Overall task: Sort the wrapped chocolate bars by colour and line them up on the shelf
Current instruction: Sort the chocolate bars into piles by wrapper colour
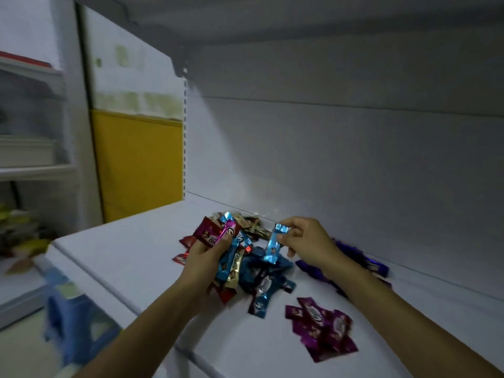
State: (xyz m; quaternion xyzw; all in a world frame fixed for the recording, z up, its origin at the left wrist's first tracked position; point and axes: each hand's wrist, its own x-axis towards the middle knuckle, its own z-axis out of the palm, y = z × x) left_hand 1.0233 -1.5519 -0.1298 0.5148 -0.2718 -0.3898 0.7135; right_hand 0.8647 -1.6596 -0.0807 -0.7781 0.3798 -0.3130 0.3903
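A mixed bunch of chocolate bars (231, 264) is gripped in the left hand (203, 259) above the shelf (131, 257). A blue bar (273, 245) is pinched between thumb and fingers of the right hand (306, 241) over a blue pile (261, 286), with magenta bars (324, 328) and purple bars (365, 261) laid nearby.

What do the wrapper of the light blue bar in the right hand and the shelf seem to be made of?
The light blue bar, pinched by the right hand: probably thin metallised plastic film, glossy, with bright glints and crimped ends. The shelf: likely painted sheet metal, smooth white and matte with a rounded front edge; coated board cannot be excluded.
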